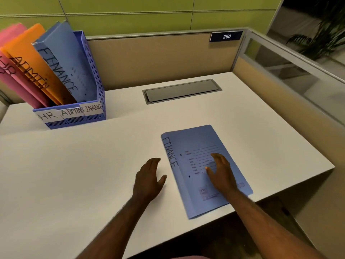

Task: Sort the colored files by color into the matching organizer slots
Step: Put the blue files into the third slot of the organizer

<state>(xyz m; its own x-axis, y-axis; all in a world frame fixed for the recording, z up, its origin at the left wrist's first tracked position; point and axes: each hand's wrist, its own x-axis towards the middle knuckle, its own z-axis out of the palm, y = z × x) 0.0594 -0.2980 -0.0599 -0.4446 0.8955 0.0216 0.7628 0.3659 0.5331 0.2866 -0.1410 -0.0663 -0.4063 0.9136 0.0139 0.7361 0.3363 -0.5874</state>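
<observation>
Your pink HR file [11,58] runs off the left edge, its lettering half lost. It leans in the blue organizer [78,116] beside orange ADMIN [31,62] and blue FINANCE [65,66]. On the white table [74,174], your right hand [221,174] lies flat and open on a second FINANCE file [197,144]; your left hand [149,180] rests open just beside it.

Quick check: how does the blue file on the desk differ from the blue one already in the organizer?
The blue file on the desk lies flat, cover up; the blue file in the organizer stands leaning in the slot labelled FINANCE. The desk file has the right hand over its cover, the left hand beside it; nothing touches the slotted one. The desk file's lower corner overhangs the desk edge. Both are blue with FINANCE handwritten along the spine.
</observation>
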